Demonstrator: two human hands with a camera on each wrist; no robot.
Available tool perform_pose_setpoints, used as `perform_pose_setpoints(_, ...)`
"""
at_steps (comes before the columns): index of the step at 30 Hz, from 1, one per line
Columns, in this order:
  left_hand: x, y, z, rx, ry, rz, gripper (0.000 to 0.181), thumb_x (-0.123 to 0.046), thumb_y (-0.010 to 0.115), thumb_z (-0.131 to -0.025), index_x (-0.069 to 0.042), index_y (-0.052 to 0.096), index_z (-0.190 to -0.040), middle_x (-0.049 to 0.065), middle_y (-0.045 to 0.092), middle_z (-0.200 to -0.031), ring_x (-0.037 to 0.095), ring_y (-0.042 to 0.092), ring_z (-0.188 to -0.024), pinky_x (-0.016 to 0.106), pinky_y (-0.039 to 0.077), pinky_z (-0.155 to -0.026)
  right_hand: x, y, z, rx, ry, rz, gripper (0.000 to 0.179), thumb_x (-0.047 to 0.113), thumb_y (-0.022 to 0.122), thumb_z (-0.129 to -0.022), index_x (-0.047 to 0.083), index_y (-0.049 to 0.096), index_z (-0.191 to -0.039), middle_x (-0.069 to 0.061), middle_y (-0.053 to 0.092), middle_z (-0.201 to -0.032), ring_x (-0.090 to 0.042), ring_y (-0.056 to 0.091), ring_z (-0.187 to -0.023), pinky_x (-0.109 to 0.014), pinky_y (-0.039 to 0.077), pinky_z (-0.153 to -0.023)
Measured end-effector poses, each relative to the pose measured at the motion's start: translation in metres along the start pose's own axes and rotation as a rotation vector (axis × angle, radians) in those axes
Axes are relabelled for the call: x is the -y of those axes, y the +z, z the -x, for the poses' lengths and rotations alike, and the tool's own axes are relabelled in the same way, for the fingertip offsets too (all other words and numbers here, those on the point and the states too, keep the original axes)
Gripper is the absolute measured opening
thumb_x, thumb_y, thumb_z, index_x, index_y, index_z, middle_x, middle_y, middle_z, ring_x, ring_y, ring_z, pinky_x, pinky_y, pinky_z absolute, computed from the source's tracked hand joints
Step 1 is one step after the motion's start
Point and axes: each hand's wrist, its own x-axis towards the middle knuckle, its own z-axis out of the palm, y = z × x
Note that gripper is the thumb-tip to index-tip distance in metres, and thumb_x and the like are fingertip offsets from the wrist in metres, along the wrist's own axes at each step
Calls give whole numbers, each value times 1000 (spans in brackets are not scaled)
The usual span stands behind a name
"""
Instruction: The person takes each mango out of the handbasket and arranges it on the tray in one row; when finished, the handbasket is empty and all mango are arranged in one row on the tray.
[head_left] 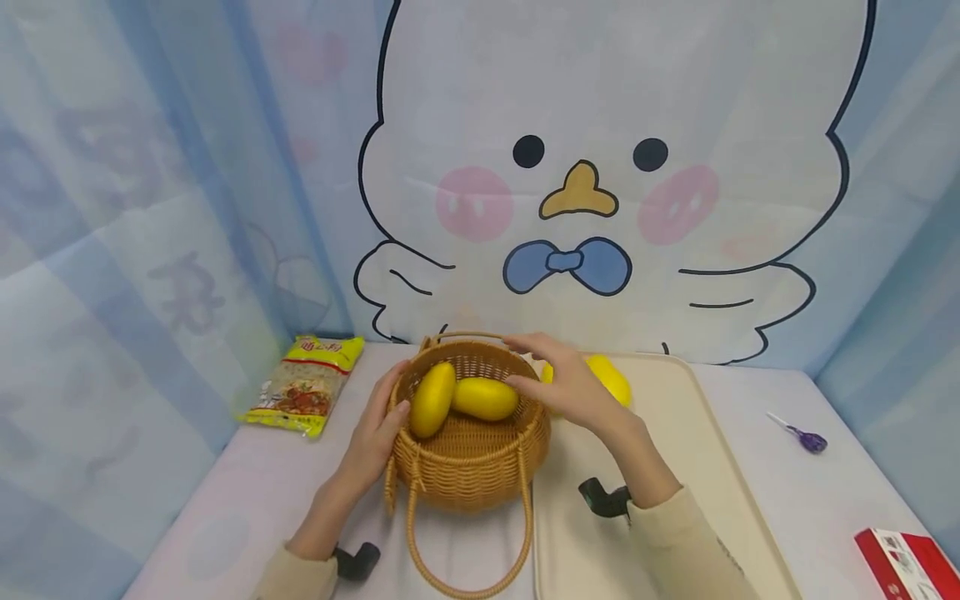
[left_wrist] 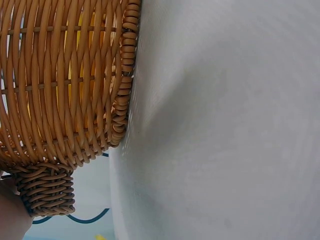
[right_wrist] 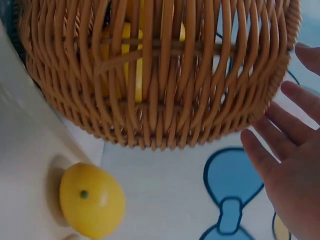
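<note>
A woven wicker basket [head_left: 468, 479] stands partly over the left edge of a cream tray [head_left: 667, 500]. Inside it lie two yellow mangoes, one tilted upright [head_left: 433, 400] and one on its side [head_left: 485, 398]. My left hand [head_left: 372, 433] grips the basket's left rim, thumb over the edge and fingers outside. Fingers spread and fairly straight, my right hand [head_left: 573, 387] is at the right rim, its fingertips by the wicker in the right wrist view. A round yellow fruit [right_wrist: 92, 200] with a green stem spot sits on the tray, partly hidden behind that hand in the head view.
One basket handle [head_left: 468, 592] hangs forward onto the table. At the back left lies a yellow food packet [head_left: 306, 385]. To the right are a purple lollipop [head_left: 812, 441] and a red-and-white box [head_left: 911, 562]. A printed curtain [head_left: 577, 83] closes off the back.
</note>
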Motion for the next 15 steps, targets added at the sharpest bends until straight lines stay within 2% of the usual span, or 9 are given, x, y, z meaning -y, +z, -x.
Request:
perform_pose_setpoints(5, 0, 1, 0, 5, -3, 11, 53, -23, 40, -106, -35, 25, -156, -5, 25, -164, 23, 19, -154, 60, 16, -123, 13, 8, -13, 179, -31, 113, 54, 29, 68, -93, 19, 53, -143, -1, 57, -142, -22, 52, -134, -46, 45, -111)
perform_pose_setpoints(8, -2, 1, 0, 5, -11, 6, 54, -23, 39, -106, -36, 24, -156, -6, 25, -164, 24, 19, -154, 60, 16, -123, 17, 13, -19, 267, -15, 178, 55, 30, 68, -93, 21, 51, -145, 2, 55, -145, -20, 49, -136, -44, 45, -112)
perform_pose_setpoints(15, -2, 1, 1, 8, -25, 2, 53, -26, 39, -107, -36, 23, -156, -7, 24, -164, 24, 18, -154, 61, 16, -123, 22, 29, -27, 421, 17, 393, 58, 33, 69, -92, 28, 49, -147, 2, 51, -149, -21, 48, -137, -46, 44, -112)
